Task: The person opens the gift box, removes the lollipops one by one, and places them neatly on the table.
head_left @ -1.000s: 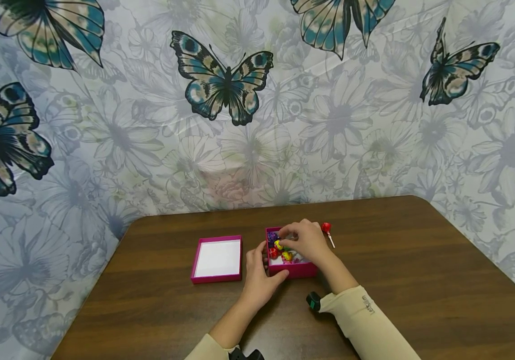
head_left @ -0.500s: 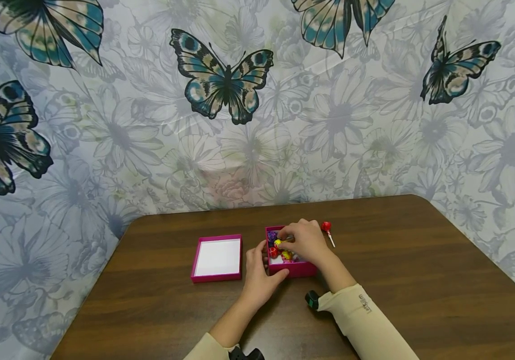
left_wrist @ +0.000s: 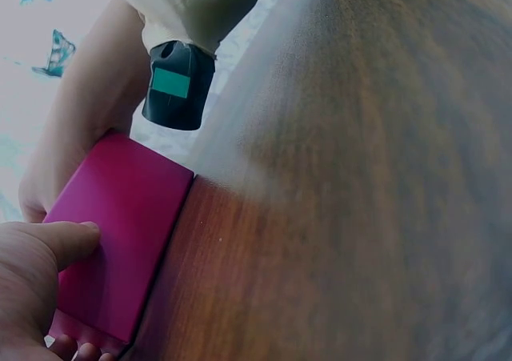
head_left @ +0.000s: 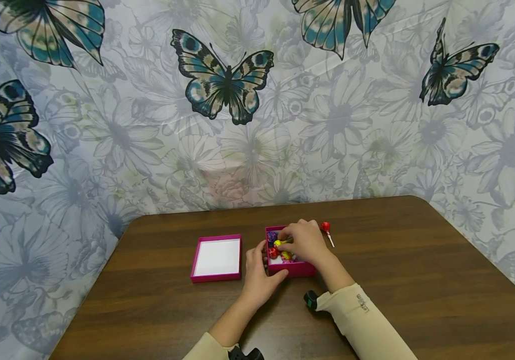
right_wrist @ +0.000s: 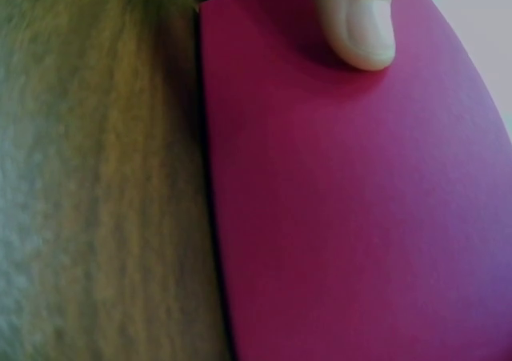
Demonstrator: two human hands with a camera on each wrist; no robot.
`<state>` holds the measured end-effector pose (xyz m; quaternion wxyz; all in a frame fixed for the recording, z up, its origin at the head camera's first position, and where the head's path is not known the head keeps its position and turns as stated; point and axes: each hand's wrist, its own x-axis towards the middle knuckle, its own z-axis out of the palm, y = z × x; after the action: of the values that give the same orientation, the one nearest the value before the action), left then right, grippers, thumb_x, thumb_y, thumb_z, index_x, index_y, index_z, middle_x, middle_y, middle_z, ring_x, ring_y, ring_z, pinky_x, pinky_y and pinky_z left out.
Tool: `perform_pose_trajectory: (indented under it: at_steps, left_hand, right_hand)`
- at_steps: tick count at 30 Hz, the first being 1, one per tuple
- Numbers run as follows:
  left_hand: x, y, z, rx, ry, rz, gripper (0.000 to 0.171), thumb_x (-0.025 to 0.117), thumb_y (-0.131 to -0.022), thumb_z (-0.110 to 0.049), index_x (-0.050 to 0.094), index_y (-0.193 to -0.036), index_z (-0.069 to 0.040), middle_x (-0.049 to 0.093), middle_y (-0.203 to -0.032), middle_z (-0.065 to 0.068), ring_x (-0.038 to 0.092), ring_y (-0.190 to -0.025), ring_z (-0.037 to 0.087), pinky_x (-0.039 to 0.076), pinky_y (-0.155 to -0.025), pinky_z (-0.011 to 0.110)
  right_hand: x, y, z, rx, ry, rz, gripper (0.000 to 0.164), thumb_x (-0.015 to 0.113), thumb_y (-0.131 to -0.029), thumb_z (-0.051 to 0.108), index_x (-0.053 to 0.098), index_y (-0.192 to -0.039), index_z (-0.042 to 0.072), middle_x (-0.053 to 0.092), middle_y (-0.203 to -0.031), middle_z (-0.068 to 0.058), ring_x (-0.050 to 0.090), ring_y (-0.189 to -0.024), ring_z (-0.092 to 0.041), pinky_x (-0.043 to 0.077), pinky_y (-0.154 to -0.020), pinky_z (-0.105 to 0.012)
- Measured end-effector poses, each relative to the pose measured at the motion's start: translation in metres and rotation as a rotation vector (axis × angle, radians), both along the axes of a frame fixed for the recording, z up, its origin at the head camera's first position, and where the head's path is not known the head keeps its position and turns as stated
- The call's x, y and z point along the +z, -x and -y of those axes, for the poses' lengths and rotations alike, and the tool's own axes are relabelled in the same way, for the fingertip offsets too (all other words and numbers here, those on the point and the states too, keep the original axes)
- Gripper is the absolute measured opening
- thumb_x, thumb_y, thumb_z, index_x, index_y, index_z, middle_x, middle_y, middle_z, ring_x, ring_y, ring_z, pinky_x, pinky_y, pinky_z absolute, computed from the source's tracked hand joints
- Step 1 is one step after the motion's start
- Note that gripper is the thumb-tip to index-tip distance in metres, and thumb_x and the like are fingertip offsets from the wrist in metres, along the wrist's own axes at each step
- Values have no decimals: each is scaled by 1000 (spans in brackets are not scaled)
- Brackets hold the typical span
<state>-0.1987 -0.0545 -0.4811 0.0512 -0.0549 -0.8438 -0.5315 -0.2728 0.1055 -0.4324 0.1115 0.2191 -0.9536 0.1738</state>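
A magenta box (head_left: 295, 270) stands on the table with several wrapped lollipops inside. My left hand (head_left: 254, 281) grips its near left corner, the thumb on the front wall and the other fingers along the left side. In the left wrist view the thumb (left_wrist: 74, 241) lies flat on the box wall (left_wrist: 128, 233). Over the box's right half, my right hand (head_left: 308, 244) reaches in with bent fingers and pinches a yellow lollipop (head_left: 278, 243). A purple lollipop (head_left: 272, 235) and a red lollipop (head_left: 273, 252) lie beside it. The right wrist view shows only the box front and the left thumb (right_wrist: 364, 29).
A magenta lid (head_left: 216, 257) with a white inside lies left of the box. Behind the right hand, a red lollipop (head_left: 326, 227) with a white stick lies on the brown wooden table (head_left: 149, 310). A butterfly-print cloth (head_left: 248, 160) hangs behind the table.
The right hand's thumb and fingertips have shifted slightly at the yellow lollipop, and the right forearm has moved a little to the left. The left hand keeps its hold on the box.
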Motion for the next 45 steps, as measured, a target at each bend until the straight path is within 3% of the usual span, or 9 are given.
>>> perform_pose_trajectory:
  at_steps: [19, 32, 45]
  left_hand:
    - [1, 0, -1, 3, -6, 1, 90, 82, -81, -26, 30, -153, -10, 38, -133, 14, 43, -120, 24, 44, -98, 42]
    - [-2, 0, 1, -7, -27, -2, 90, 83, -81, -26, 31, -152, -10, 38, -136, 14, 44, -120, 23, 47, -100, 41]
    - [-2, 1, 0, 2, -38, -14, 89, 84, -80, -23, 33, -151, -10, 39, -134, 13, 45, -118, 23, 46, -97, 38]
  right_hand:
    - [0, 1, 0, 4, -72, -29, 20, 84, -77, 40, 79, -90, 26, 74, -95, 7, 57, -87, -18, 38, -80, -39]
    - [2, 1, -6, 36, 22, -23, 20, 84, -79, 38, 77, -94, 26, 73, -100, 8, 54, -87, -15, 38, -79, -37]
    - [20, -5, -22, 85, 248, -90, 21, 84, -80, 29, 76, -98, 22, 76, -95, 6, 54, -81, -16, 31, -79, -36]
